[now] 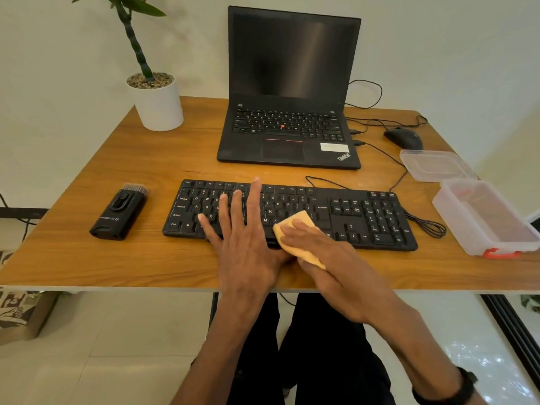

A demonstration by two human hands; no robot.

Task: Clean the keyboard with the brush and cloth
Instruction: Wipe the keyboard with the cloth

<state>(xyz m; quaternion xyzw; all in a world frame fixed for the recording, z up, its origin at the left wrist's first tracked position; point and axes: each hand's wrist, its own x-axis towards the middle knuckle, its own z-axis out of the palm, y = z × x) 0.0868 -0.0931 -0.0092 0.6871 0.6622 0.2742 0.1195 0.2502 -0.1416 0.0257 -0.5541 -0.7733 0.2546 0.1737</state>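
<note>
The left hand (239, 229) lies flat, fingers spread, on the keyboard (365, 217). The right hand (318, 252) presses a yellow cloth (295, 222) onto the keys.

Desk crowded on right and back, open on left and front.
Bare wooden desk (73, 252) in front of and around brush (119, 211); clear strip between keyboard (365, 220) and laptop (287, 135). Right side blocked: plastic box (485, 220), its lid (435, 165), mouse (404, 137), looped cables (429, 226). Plant pot (159, 103) takes back-left corner.
</note>
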